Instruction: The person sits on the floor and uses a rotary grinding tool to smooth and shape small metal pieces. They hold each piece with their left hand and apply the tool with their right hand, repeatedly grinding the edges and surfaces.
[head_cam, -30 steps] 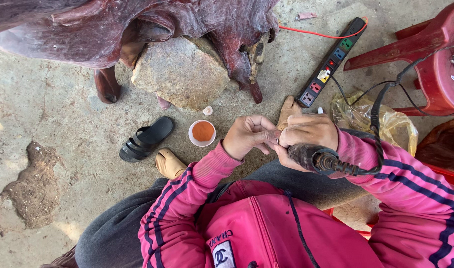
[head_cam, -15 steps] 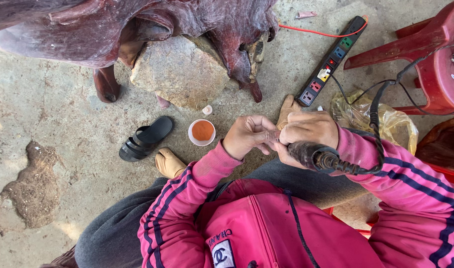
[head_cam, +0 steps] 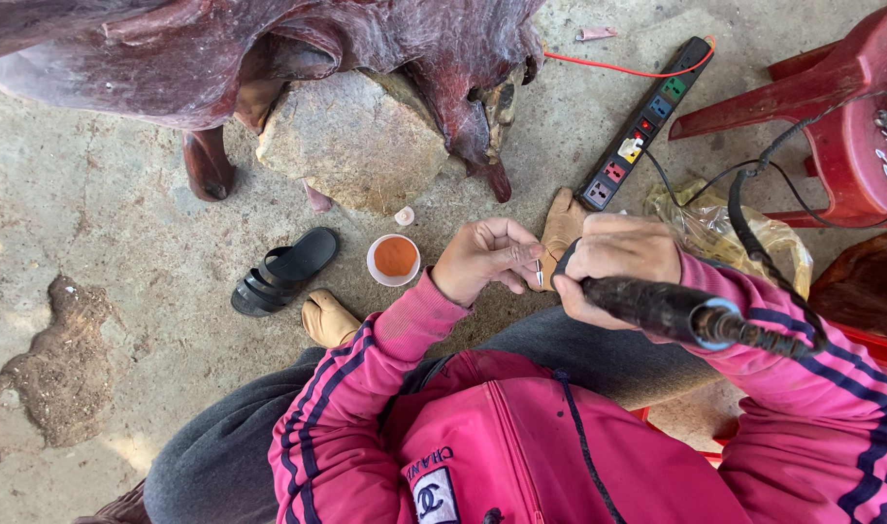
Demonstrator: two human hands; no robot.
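Note:
My right hand grips a black rotary tool handpiece whose flexible black shaft runs off to the right. My left hand pinches a small thin metal bit at the tool's tip, right against the right hand. Both hands hover above my lap, over grey trousers and pink sleeves with dark stripes.
A dark red carved wooden piece rests on a stone ahead. On the concrete floor lie a black sandal, a small cup of orange paste, a power strip, a plastic bag and a red plastic chair.
The hands have drawn slightly apart, and the thin bit now shows between the left fingers and the tool's tip. Nothing else has moved.

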